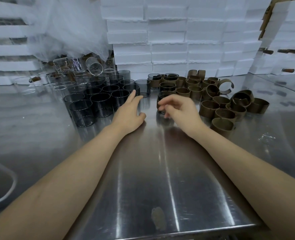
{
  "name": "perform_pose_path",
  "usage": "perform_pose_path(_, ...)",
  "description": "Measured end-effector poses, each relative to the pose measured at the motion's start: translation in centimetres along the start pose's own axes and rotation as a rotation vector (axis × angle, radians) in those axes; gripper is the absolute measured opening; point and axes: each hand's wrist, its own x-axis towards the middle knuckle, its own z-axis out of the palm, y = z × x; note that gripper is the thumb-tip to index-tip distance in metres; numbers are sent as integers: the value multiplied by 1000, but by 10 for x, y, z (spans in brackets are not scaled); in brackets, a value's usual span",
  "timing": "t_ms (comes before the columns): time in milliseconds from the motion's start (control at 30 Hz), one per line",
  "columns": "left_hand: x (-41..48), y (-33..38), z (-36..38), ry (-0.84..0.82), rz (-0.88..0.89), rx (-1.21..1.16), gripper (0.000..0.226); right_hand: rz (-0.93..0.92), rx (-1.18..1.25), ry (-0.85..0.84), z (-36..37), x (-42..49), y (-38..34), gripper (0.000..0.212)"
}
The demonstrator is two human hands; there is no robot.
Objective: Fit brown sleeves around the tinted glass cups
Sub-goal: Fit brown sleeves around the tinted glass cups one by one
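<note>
Several bare tinted glass cups (100, 101) stand clustered on the steel table, left of centre. My left hand (128, 110) reaches toward them with straight fingers, its fingertips at the nearest cups' right edge, holding nothing. A pile of loose brown sleeves (219, 104) lies at the right. Several sleeved cups (167, 86) stand behind the middle. My right hand (179, 108) hovers with loosely curled fingers just right of a sleeved cup (161, 101); whether it touches the cup is unclear from blur.
Clear glass cups (62, 80) lie and stand at the back left under plastic wrap. White foam boxes (169, 40) are stacked as a wall behind. The steel table (160, 170) stretches toward me. A round rim (10, 184) shows at the left edge.
</note>
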Motion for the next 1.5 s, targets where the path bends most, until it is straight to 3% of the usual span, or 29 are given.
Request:
perform_pose_path(100, -1, 1, 2, -20, 8, 66, 55, 48, -127, -182, 8, 1, 6, 37)
perform_pose_path(267, -5, 6, 1, 95, 29, 96, 46, 163, -367, -179, 2, 10, 15, 59)
perform_pose_path(433, -7, 8, 2, 120, -51, 223, 48, 240, -626, -150, -2, 12, 26, 48)
perform_pose_path(633, -8, 8, 1, 135, -57, 179, 48, 219, -624, -112, -7, 15, 29, 42)
perform_pose_path(800, -11, 17, 1, 220, 50, 71, 49, 147, -531, -159, -5, 13, 26, 53)
perform_pose_path(967, -17, 28, 7, 158, 289, 85, 21, 94, -313, -249, -3, 11, 23, 73)
perform_pose_path(1100, -17, 29, 13, 139, 401, -37, 21, 87, -198, -192, -4, 11, 23, 67)
perform_pose_path(1233, -13, 29, 15, 44, 225, -332, 63, 8, -177, -30, -5, 11, 23, 67)
perform_pose_path(1333, -12, 28, 13, -138, 107, -621, 60, -47, -109, 21, -1, 10, 21, 67)
perform_pose_path(1500, -13, 29, 10, -147, 60, -786, 59, -80, -75, 11, -1, 8, 19, 67)
